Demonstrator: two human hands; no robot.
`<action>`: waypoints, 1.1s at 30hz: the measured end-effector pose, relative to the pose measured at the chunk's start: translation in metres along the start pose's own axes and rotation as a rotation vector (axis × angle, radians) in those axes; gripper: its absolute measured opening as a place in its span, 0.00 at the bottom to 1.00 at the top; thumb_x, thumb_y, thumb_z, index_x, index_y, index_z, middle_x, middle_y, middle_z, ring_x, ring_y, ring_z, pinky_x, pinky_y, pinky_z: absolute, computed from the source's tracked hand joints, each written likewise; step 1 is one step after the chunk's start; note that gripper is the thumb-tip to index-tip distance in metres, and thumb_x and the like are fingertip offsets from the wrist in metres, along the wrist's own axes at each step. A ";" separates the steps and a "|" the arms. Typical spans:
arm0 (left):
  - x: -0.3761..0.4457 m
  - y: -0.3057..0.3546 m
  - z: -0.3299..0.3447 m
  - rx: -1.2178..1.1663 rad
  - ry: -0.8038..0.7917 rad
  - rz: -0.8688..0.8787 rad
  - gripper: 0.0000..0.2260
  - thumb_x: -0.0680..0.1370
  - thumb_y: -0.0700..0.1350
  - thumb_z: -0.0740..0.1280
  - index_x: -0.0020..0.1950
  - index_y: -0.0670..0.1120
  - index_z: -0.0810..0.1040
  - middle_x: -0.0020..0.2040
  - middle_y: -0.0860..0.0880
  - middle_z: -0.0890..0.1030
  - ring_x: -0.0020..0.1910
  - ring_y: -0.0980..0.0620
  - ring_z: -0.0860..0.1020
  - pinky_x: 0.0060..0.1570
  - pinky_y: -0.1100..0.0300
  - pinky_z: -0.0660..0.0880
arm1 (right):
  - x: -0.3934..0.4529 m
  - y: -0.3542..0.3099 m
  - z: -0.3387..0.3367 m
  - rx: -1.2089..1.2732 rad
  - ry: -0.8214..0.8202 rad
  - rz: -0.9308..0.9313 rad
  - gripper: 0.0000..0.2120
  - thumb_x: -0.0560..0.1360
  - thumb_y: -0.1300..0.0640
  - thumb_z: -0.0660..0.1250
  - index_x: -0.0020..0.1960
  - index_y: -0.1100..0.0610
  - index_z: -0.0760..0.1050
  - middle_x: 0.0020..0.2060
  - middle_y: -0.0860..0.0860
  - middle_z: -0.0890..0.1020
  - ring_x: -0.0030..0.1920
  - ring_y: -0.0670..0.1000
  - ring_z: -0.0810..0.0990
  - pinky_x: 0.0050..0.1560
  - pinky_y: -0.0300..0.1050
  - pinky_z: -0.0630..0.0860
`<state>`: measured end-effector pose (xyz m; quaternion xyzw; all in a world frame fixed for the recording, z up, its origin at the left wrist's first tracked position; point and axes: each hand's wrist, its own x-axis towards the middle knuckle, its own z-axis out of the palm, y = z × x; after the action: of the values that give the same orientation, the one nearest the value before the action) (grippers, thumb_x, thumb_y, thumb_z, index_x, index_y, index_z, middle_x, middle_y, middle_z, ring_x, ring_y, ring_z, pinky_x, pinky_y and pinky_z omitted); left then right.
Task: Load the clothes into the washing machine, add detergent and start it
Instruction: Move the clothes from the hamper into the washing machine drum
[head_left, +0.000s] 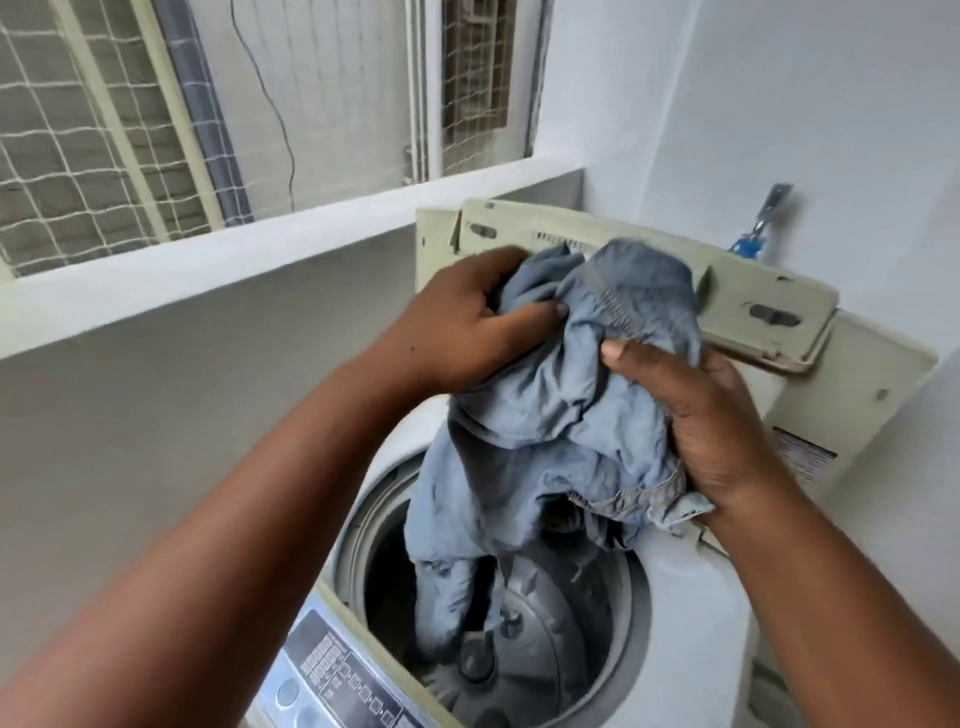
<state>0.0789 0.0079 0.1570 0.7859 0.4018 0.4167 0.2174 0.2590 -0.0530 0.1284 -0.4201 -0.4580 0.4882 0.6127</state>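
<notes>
Control panel (332, 680) untouched. Both grips, left hand (457, 322) and right hand (696, 415), bunch grey-blue garment (561, 415) over washing machine (691, 613) drum, lower end hanging inside. Loading underway; detergent and start remain.

Blue-grey garment (550, 415) hangs down into the open washing machine's drum (550, 613).

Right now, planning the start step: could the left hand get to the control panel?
Probably not yet: the left hand grips the garment. The panel lies uncovered below that forearm, so once it lets go the way looks free.
</notes>
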 end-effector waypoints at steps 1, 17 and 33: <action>-0.004 -0.013 0.007 0.009 -0.022 -0.035 0.21 0.68 0.60 0.64 0.55 0.48 0.79 0.49 0.50 0.83 0.48 0.53 0.80 0.49 0.51 0.77 | 0.004 0.015 -0.003 -0.029 0.007 0.041 0.15 0.65 0.59 0.73 0.51 0.62 0.82 0.46 0.59 0.86 0.48 0.60 0.85 0.52 0.57 0.80; -0.097 -0.214 0.143 0.616 -0.767 -0.783 0.38 0.69 0.65 0.61 0.75 0.50 0.58 0.76 0.42 0.59 0.73 0.40 0.61 0.70 0.45 0.61 | 0.032 0.261 -0.043 -1.057 -0.388 0.701 0.52 0.60 0.33 0.70 0.75 0.55 0.55 0.73 0.57 0.65 0.69 0.60 0.68 0.65 0.56 0.71; -0.081 -0.079 0.187 0.608 -0.850 -0.179 0.45 0.71 0.72 0.58 0.79 0.53 0.42 0.79 0.48 0.39 0.77 0.47 0.39 0.74 0.47 0.41 | -0.053 0.119 -0.149 -1.080 -0.024 0.494 0.47 0.64 0.33 0.70 0.75 0.47 0.52 0.74 0.50 0.64 0.70 0.53 0.68 0.64 0.47 0.68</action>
<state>0.1712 -0.0128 -0.0397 0.8758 0.4463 -0.0940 0.1581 0.3724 -0.0944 -0.0278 -0.7609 -0.5372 0.3188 0.1753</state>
